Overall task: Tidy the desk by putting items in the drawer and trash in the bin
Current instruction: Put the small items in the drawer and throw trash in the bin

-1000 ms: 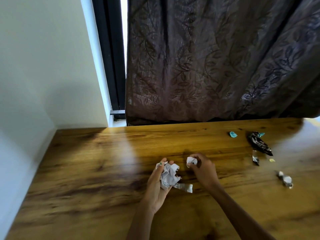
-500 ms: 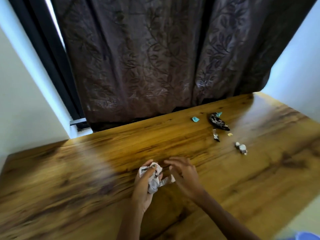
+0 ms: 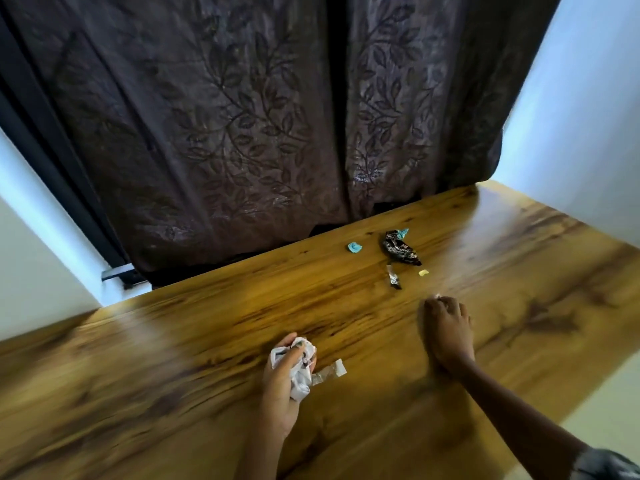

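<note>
With my left hand (image 3: 282, 386) gripping the crumpled paper (image 3: 298, 368) at lower centre, I would close the curled right fingers (image 3: 441, 308) fully round the small scrap on the desk (image 3: 207, 341), hardly visible under them, before lifting.

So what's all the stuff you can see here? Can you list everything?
desk: 1, brown wood, fills the lower view
curtain: 1, dark with leaf pattern, behind the desk
walls: pale, left and right of the curtain
dark wrapper: 1, black, far right part of the desk
blue scraps: 2, light blue, one left of the dark wrapper, one at its far end
foil scrap: 1, silver and dark, just nearer than the dark wrapper
yellow scrap: 1, yellow, right of the foil scrap
paper wad: 1, white, held in the left hand
left hand: holds the paper wad
right hand: fingers curled down on the desk, a pale bit at the fingertips
</note>
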Demonstrator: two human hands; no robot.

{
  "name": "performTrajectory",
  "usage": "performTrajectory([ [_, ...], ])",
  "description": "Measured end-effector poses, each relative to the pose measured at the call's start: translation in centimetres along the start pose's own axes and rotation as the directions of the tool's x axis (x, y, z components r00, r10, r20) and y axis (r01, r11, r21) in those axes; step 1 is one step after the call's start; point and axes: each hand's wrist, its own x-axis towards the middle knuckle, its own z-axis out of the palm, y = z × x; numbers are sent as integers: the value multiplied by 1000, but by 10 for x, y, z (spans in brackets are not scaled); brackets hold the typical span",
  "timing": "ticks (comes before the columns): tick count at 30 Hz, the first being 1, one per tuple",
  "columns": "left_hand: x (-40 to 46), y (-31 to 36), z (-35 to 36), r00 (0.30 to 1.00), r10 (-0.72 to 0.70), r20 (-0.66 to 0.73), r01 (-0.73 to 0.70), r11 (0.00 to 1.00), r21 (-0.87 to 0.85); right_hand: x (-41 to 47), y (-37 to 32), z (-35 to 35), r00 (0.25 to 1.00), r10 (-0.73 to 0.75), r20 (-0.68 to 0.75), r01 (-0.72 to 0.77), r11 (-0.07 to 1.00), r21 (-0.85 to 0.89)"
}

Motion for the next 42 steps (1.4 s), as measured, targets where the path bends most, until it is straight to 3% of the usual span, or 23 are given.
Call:
performTrajectory([
  [6, 2, -45, 61, 1000, -21, 8, 20, 997, 81, -12, 12, 4, 992, -122, 13, 120, 989, 91],
  [11, 10, -84, 115, 999, -46, 24, 40, 975, 220, -53, 9, -8, 966, -250, -65, 258, 940, 224],
  [13, 6, -118, 156, 992, -98, 78, 69, 947, 314, -75, 41, -18, 982, -161, -94, 185, 904, 385],
  [15, 9, -118, 164, 993, -78, 84, 49, 952, 303, -83, 34, -25, 990, -115, -84, 142, 802, 581],
  [17, 2, -146, 201, 984, -114, 136, 61, 937, 344, -83, 67, -42, 995, 93, -42, -36, 701, 712],
  [19, -11, -179, 233, 969, -170, 180, 86, 913, 398, -80, 103, -63, 950, 310, 45, -220, 558, 800],
  [21, -25, -207, 258, 948, -225, 224, 105, 888, 448, -80, 132, -78, 891, 423, 164, -327, 347, 879],
  [26, -57, -283, 310, 920, -291, 263, 116, 843, 526, -92, 196, -103, 804, 531, 268, -323, 11, 946],
  [28, -67, -314, 328, 906, -315, 283, 106, 816, 569, -95, 225, -108, 773, 573, 273, -310, -35, 950],
  [33, -87, -398, 366, 768, -550, 327, 150, 652, 743, -98, 308, -117, 658, 697, 284, -312, -91, 946],
  [35, -93, -432, 384, 720, -625, 301, 200, 603, 772, -100, 338, -120, 638, 701, 318, -345, -109, 932],
  [39, -112, -497, 431, 635, -747, 197, 437, 558, 705, -104, 409, -136, 563, 719, 407, -416, -180, 892],
  [42, -123, -538, 455, 595, -788, 162, 440, 487, 754, -107, 462, -146, 517, 714, 471, -488, -206, 848],
])
